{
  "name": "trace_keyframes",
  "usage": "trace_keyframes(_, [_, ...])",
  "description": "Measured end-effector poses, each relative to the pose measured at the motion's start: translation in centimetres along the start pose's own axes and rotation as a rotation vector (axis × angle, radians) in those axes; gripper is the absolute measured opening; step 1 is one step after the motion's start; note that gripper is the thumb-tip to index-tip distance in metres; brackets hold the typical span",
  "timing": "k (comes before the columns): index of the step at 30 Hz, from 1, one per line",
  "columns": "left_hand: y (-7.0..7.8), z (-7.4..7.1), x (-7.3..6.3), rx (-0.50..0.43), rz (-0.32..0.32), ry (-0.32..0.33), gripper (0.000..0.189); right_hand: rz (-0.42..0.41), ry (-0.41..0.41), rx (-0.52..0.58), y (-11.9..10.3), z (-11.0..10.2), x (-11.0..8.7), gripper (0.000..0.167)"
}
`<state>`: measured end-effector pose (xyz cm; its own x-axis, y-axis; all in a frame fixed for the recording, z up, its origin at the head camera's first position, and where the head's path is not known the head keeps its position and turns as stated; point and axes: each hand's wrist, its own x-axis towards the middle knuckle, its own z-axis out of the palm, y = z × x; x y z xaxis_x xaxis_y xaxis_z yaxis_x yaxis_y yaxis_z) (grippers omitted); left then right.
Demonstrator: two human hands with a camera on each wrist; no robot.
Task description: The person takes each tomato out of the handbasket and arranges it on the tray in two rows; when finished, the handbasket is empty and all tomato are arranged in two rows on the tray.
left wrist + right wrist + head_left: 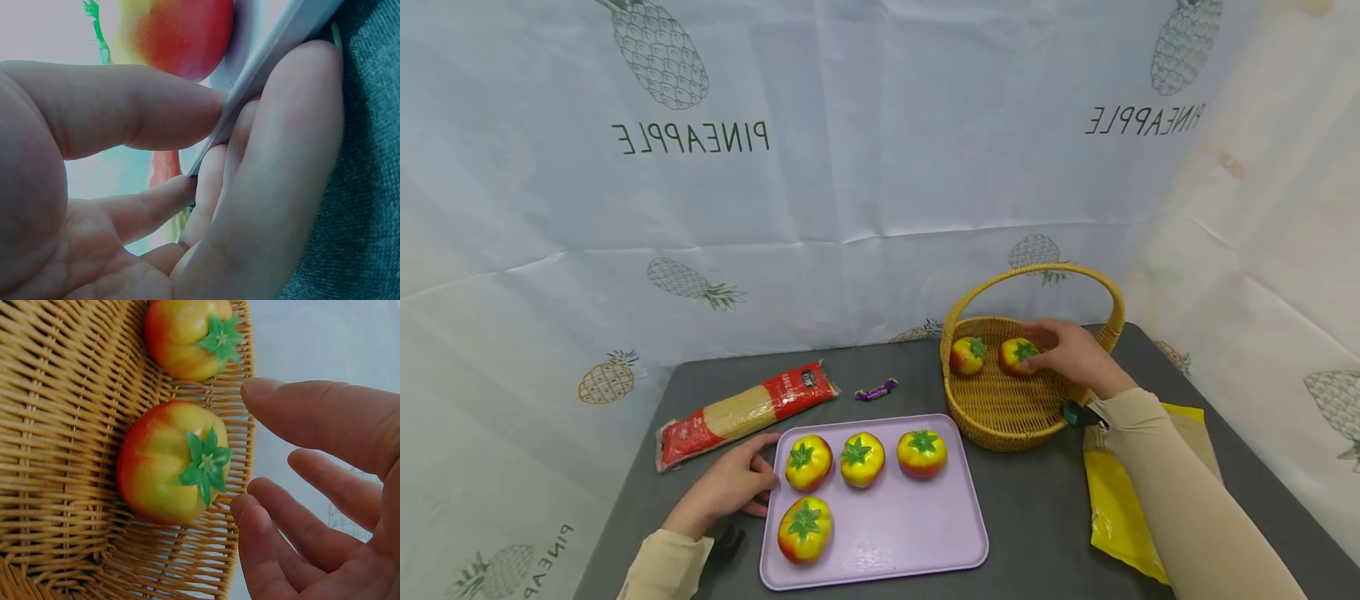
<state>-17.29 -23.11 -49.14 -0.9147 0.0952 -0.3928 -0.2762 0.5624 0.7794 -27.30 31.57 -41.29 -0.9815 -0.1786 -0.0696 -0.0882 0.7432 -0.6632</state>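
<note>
My left hand (734,482) pinches the left rim of a lilac tray (917,533). In the left wrist view the thumb (181,119) lies on the rim's inner side and the fingers are outside and under it. Several yellow-and-red toy tomatoes (805,530) with green leaf tops stand on the tray. A wicker basket (1003,412) holds two more, a left one (967,356) and a right one (1017,357). My right hand (1071,354) is over the basket beside the right tomato. Its thumb and fingers are spread, with nothing between them in the right wrist view.
A red-ended pack of dry noodles (745,414) lies behind my left hand. Beside it is a small purple-wrapped candy (876,390). A yellow bag (1123,508) lies under my right forearm. The basket's tall handle (1037,268) arches over its opening. Printed cloth (865,183) hangs behind the table.
</note>
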Motion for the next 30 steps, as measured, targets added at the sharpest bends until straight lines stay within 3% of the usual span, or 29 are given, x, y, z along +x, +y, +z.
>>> trace_keyframes(21, [-0.1,0.0,0.0,-0.014,-0.004,-0.006,0.072,0.071,-0.008,-0.101,1.1,0.8,1.4,0.074])
trace_keyframes(30, [0.0,0.0,0.2,-0.019,-0.014,0.003,0.073,0.072,-0.012,-0.159,0.4,1.3,2.1,0.069])
